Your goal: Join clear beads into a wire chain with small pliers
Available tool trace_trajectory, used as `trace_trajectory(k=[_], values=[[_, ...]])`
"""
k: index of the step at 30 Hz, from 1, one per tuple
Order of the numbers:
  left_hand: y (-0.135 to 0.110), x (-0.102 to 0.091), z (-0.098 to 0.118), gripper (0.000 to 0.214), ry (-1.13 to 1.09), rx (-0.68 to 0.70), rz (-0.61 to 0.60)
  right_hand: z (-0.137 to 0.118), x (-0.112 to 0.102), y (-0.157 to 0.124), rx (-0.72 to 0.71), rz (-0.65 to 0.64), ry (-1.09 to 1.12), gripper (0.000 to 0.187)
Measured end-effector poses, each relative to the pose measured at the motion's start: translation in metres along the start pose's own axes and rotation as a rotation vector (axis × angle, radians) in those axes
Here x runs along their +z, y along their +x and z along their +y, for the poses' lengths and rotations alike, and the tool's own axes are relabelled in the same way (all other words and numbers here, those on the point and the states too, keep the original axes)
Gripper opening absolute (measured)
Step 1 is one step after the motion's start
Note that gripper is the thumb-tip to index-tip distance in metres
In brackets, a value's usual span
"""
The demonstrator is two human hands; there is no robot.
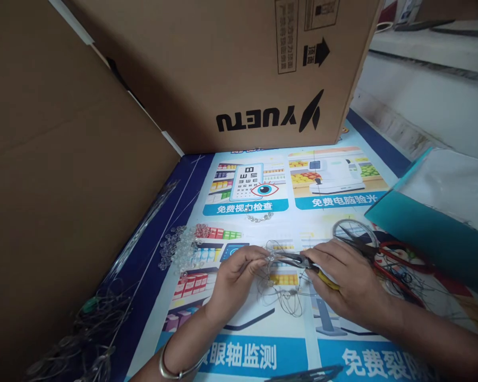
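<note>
My left hand point(239, 276) pinches a clear bead point(271, 257) on thin wire between thumb and fingertips. My right hand point(344, 276) is closed round yellow-handled pliers point(325, 280). The plier jaws point left and reach the bead at my left fingertips; whether they grip the wire I cannot tell. Loops of thin wire point(290, 303) with a few clear beads hang below the pliers, between both hands. A pile of loose clear beads point(181, 249) lies left of my left hand. Beyond the hands rests a short curved string of beads point(259, 218).
Cardboard walls point(239, 69) stand at the back and left. Red-handled scissors point(400, 254) lie right of my right hand, near dark wires and a teal box point(434, 217). Straight wires point(145, 228) and tangled wire point(91, 318) lie at the left. A printed sheet point(247, 321) covers the table.
</note>
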State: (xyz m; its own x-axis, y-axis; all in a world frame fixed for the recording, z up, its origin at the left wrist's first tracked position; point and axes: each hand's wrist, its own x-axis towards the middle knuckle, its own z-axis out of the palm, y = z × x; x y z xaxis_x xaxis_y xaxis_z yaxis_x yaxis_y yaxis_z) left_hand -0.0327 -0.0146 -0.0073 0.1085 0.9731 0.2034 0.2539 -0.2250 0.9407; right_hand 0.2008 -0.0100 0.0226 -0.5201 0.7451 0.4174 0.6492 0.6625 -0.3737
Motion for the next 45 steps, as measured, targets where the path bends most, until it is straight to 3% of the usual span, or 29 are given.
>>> trace_trajectory(k=[15, 20, 26, 45], values=[[-0.002, -0.001, -0.001, 0.006, 0.006, -0.039, -0.017, 0.004, 0.000, -0.003, -0.089, 0.049, -0.002, 0.029], [-0.003, 0.002, -0.001, 0.013, 0.264, -0.071, -0.058, 0.005, -0.002, 0.002, -0.173, -0.118, -0.178, 0.026], [0.000, 0.008, -0.002, 0.011, 0.567, 0.080, -0.124, 0.003, 0.002, 0.006, -0.111, -0.355, -0.347, 0.021], [-0.003, 0.016, 0.000, 0.015, 0.698, 0.006, -0.121, -0.012, 0.006, 0.012, -0.075, -0.477, -0.389, 0.013]])
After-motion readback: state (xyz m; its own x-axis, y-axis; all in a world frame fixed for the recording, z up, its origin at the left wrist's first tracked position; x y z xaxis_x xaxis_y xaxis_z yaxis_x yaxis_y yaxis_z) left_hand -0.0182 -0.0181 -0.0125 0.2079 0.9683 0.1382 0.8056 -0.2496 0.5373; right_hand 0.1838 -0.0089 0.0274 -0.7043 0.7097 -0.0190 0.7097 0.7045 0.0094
